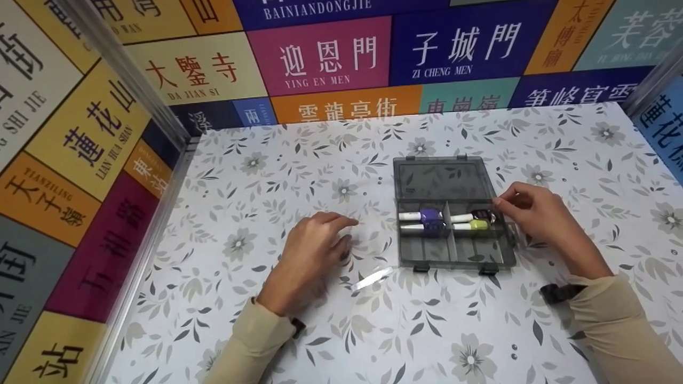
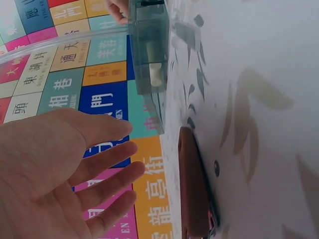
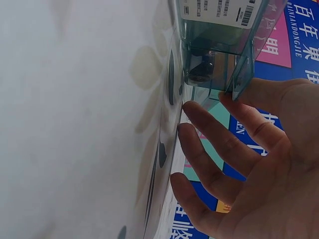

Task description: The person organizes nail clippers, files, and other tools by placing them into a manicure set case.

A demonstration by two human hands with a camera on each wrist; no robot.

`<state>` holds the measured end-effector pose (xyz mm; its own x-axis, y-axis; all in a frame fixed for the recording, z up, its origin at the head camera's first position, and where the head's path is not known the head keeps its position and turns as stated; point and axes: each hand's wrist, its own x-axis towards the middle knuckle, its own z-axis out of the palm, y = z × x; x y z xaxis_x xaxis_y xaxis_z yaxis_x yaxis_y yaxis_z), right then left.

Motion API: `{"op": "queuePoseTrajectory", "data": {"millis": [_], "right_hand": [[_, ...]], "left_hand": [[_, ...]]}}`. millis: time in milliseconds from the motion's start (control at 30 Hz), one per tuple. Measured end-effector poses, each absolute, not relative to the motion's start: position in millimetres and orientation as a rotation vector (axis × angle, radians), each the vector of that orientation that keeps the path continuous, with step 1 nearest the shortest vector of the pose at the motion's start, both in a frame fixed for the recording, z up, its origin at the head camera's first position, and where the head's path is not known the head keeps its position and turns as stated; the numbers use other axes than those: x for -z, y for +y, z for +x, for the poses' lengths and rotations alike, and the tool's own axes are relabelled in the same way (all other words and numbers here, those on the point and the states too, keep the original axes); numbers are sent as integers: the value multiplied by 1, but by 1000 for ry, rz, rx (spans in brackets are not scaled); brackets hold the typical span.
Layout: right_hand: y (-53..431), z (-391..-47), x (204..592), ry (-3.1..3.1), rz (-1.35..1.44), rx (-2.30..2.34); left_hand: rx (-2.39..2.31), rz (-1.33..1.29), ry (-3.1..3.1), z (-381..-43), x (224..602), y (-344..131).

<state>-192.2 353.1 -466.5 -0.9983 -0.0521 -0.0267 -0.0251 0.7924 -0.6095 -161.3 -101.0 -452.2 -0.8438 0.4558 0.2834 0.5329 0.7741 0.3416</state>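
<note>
One open box (image 1: 445, 184), long axis forward

A back wall (image 1: 320, 58) of coloured sign panels spans ten to two o'clock in the head view, pink, deep blue, orange and pale green, lettered in Chinese characters and Latin capitals. A similar left wall (image 1: 90, 122) fills eight to ten o'clock; a blue right wall (image 1: 669, 133) shows towards three. The worktop (image 1: 384, 346), white with grey flowers and leaves, reaches six o'clock.
</note>
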Motion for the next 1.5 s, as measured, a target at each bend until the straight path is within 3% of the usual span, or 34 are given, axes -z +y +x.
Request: {"op": "queuePoseTrajectory", "data": {"millis": [1500], "right_hand": [[352,-192,468,2943,-51,993]], "left_hand": [[740,-723,-3100,-154,457,-133]]}}
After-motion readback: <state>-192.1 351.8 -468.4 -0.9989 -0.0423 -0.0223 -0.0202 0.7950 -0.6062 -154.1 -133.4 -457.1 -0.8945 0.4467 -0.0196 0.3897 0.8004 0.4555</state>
